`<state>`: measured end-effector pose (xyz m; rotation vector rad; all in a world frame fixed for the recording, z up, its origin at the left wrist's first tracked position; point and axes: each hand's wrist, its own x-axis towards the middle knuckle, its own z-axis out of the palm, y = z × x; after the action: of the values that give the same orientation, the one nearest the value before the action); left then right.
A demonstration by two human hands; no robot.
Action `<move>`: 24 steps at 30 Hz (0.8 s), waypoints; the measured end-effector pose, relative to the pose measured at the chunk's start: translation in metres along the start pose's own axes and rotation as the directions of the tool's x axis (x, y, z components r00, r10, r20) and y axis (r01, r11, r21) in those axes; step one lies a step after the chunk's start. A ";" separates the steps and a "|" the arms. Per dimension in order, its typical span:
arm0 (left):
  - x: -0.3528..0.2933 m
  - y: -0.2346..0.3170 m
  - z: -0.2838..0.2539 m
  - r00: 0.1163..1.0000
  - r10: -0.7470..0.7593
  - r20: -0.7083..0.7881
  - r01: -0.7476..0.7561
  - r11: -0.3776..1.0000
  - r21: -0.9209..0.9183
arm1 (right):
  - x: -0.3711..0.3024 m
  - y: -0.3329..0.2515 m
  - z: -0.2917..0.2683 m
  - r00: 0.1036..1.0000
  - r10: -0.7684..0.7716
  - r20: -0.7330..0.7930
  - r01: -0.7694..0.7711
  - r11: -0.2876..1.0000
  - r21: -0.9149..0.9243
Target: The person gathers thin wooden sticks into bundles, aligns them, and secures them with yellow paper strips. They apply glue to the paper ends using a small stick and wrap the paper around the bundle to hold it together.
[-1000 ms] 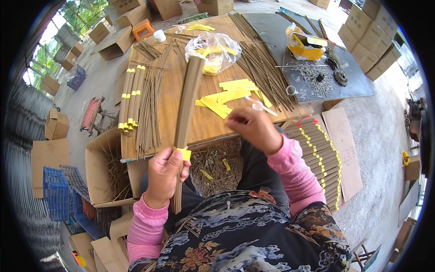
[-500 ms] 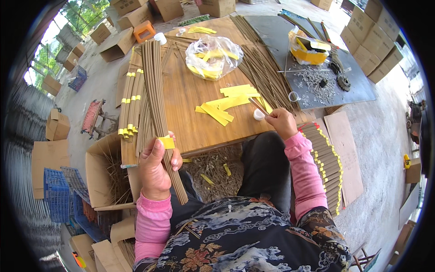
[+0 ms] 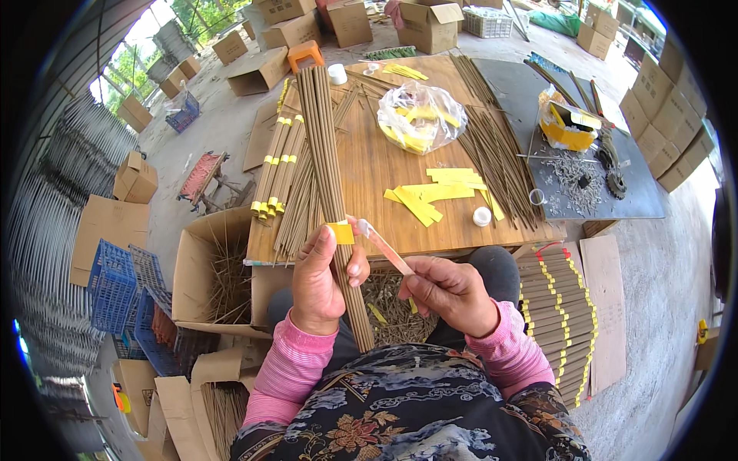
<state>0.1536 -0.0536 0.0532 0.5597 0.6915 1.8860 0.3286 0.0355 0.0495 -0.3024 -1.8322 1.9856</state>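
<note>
My left hand is closed round a long bundle of brown incense sticks, its thumb against a yellow paper strip on the bundle. Between thumb and fingers my right hand pinches a flat glue stick with whitish paste on its tip. That tip is close beside the yellow strip; whether they touch I cannot tell. An uncovered white glue pot stands on the wooden table, near loose yellow paper strips.
Banded incense bundles lie at the table's left, loose sticks at its right. A plastic bag of yellow strips sits between. Finished-looking banded bundles are stacked right of my knee. A cardboard box of sticks stands left.
My right hand has moved from beside the glue pot leftward to the bundle, bringing the glue stick's pasty tip near the yellow strip. The head view has shifted; my left hand keeps its grip.
</note>
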 end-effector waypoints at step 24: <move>-0.022 0.004 -0.004 1.000 0.015 0.009 -0.014 0.997 -0.080 | -0.001 0.008 0.027 0.870 -0.492 -0.009 0.378 0.680 -0.628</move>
<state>0.1570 -0.0757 0.0517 0.5236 0.6045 1.9147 0.3162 0.0107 0.0441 -0.1856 -2.1333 0.9680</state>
